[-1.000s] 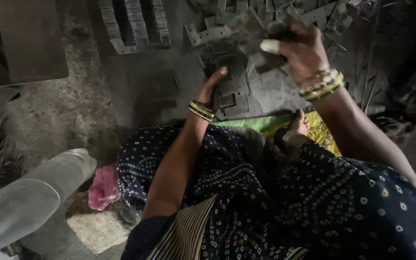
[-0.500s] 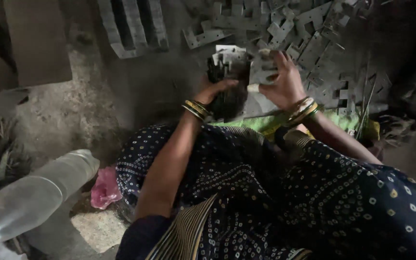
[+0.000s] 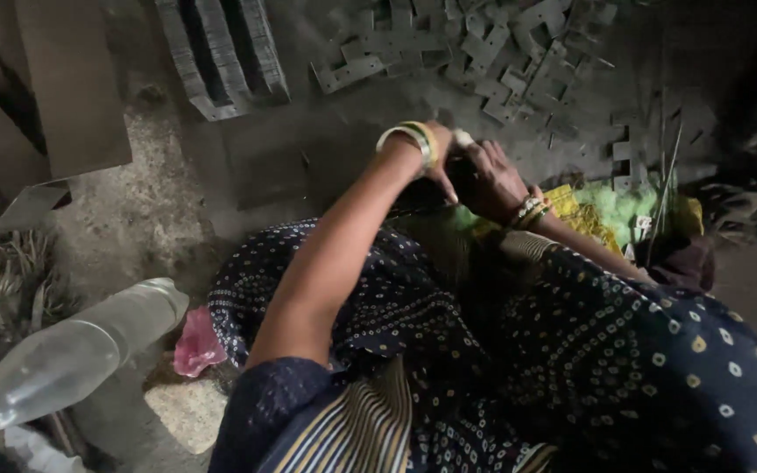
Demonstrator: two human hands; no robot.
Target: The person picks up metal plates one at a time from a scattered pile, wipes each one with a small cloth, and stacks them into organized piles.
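Note:
My left hand (image 3: 438,172), with gold and green bangles at the wrist, bends down over my lap at the middle of the view. My right hand (image 3: 494,180), also bangled, meets it from the right, and the fingers of both touch. A small pale tip (image 3: 463,137) shows above the right hand's knuckles. Whatever lies between the hands is lost in shadow. Several flat grey notched metal pieces (image 3: 492,44) are scattered on the ground just beyond the hands.
Neat rows of stacked metal pieces (image 3: 221,52) lie at the upper left beside a brown board (image 3: 63,88). A clear plastic bottle (image 3: 81,350) and a pink cloth (image 3: 194,342) lie at my left. Yellow-green cloth (image 3: 611,210) and thin rods (image 3: 663,166) are at the right.
Both hands have come down from the scattered pile toward my lap and drawn together. The grey metal pieces they held up half a second ago no longer show.

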